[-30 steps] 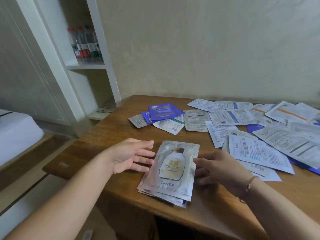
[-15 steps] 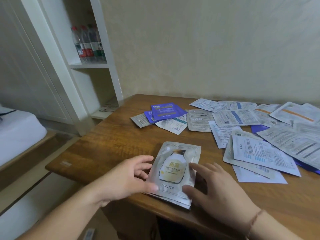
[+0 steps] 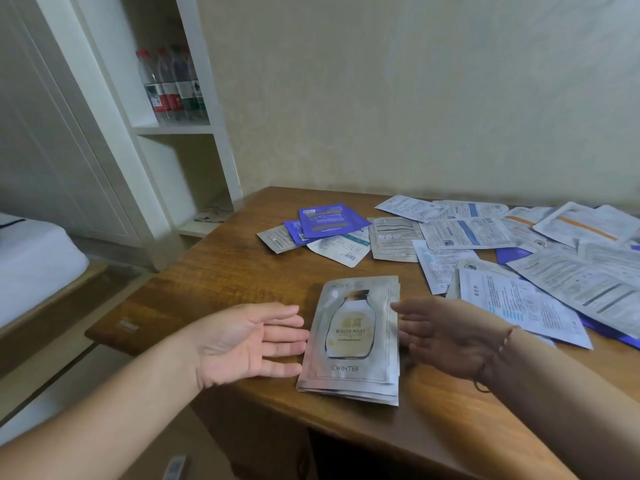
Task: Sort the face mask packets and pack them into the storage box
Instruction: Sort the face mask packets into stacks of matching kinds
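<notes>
A stack of silver face mask packets (image 3: 351,337), the top one printed with a cream bottle, lies near the front edge of the wooden table (image 3: 221,271). My left hand (image 3: 249,341) lies palm up, fingers straight, their tips touching the stack's left edge. My right hand (image 3: 446,337) is flat against the stack's right edge, fingers straight. Behind the stack lie purple packets (image 3: 327,220) and a loose spread of white packets (image 3: 519,271), printed backs up. No storage box is in view.
A white shelf unit (image 3: 194,129) stands left of the table with water bottles (image 3: 169,84) on its upper shelf. A bed with white bedding (image 3: 31,265) lies at far left. A beige wall backs the table.
Both hands have moved from the stack's lower corners to its two sides, and my left palm has turned up. The packets in the stack now lie squared together.
</notes>
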Action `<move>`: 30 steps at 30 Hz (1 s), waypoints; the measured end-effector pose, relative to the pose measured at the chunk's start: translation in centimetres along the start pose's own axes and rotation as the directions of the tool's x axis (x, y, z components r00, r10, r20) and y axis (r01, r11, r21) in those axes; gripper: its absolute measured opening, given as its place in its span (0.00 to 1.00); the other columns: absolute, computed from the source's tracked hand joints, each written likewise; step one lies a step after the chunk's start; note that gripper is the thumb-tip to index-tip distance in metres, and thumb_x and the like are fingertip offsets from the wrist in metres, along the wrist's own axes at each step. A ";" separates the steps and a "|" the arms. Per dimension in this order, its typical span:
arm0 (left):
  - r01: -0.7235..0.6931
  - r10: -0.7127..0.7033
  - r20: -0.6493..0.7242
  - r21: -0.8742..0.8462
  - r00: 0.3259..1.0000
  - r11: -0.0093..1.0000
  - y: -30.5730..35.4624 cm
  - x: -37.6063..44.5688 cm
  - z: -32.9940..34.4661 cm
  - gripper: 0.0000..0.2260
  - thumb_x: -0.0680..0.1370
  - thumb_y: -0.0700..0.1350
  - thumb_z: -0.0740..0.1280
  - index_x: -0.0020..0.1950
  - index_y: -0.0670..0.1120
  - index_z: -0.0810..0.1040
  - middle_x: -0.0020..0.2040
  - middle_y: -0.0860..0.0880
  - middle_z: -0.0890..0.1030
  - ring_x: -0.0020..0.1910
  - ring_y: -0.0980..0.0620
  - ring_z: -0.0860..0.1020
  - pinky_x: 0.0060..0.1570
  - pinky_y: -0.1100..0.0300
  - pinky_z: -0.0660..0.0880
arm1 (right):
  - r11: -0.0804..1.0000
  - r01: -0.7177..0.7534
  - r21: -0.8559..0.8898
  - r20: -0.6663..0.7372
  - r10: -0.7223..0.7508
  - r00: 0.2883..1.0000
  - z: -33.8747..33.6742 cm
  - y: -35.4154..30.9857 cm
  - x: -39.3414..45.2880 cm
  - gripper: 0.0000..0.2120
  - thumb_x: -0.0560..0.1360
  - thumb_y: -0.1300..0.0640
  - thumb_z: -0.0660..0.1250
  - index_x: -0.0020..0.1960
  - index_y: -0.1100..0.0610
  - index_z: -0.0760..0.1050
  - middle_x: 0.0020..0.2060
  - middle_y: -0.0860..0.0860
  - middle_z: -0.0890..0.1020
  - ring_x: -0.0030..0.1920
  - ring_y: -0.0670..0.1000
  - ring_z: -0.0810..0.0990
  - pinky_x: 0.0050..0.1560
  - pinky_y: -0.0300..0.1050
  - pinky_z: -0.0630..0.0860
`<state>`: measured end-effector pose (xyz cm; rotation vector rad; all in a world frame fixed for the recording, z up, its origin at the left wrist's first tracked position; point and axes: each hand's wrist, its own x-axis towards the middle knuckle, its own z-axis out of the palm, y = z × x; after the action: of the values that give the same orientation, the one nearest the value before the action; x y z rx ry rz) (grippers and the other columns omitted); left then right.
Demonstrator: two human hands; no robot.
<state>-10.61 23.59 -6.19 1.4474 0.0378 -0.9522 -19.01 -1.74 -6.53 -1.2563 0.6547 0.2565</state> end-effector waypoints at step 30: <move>-0.498 0.612 -0.013 0.567 0.791 0.656 -2.6 3.8 3.2 0.10 0.80 0.51 0.67 0.60 0.51 0.75 0.51 0.56 0.85 0.51 0.58 0.83 0.55 0.52 0.79 | 0.731 0.557 -0.394 0.087 -0.573 0.815 1.5 4.3 -0.6 0.37 0.78 0.59 0.66 0.72 0.35 0.46 0.40 0.49 0.86 0.39 0.48 0.85 0.44 0.41 0.80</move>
<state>-11.24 19.35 -9.85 1.9148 -0.5505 -0.2848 -21.24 1.09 -9.32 -1.8072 0.2198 -0.1596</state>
